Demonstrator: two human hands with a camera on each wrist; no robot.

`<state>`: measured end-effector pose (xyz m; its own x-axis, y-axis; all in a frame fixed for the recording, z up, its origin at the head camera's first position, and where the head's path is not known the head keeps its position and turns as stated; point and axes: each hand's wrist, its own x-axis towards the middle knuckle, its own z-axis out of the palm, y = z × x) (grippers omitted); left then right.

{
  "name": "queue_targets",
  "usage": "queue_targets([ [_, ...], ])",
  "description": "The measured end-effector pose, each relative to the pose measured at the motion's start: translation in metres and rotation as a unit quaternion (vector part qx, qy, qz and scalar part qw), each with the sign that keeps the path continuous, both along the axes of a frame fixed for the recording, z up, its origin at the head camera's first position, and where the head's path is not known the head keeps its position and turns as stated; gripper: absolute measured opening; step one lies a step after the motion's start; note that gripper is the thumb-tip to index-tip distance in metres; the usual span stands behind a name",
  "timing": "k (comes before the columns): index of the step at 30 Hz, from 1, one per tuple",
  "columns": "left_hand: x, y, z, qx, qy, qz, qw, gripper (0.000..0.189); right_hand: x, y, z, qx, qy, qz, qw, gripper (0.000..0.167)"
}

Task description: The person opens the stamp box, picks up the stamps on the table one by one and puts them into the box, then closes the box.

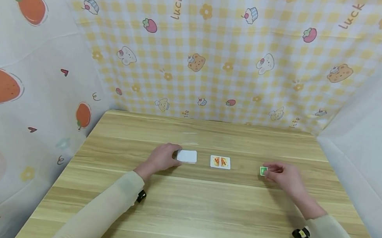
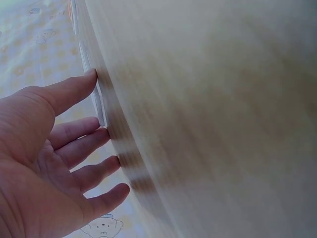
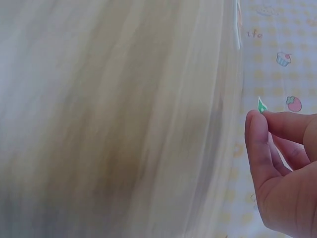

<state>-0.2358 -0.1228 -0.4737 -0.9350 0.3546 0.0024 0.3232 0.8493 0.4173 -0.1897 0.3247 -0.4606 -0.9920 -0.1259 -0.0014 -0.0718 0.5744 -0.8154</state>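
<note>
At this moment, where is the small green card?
In the head view, the small green card is right of centre, pinched in the person's right hand, to the right of the card with a food picture.

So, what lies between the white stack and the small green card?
Between the white stack and green card, the head view shows a food-printed card, with bare tabletop on either side.
</note>
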Motion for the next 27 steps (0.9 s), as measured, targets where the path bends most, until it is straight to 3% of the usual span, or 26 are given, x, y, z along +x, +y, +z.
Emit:
queue_targets([
  [6, 0.000, 0.000, 0.000, 0.005, 0.000, 0.003, 1.0000, 0.052, -0.006, -0.016, 0.002, 0.026, 0.025, -0.004, 0.9993, 0.024],
  [27, -0.001, -0.001, 0.000, 0.006, 0.000, 0.003, 1.0000, 0.050, -0.031, -0.077, 0.011, 0.013, 0.054, 0.021, 0.9982, 0.022],
])
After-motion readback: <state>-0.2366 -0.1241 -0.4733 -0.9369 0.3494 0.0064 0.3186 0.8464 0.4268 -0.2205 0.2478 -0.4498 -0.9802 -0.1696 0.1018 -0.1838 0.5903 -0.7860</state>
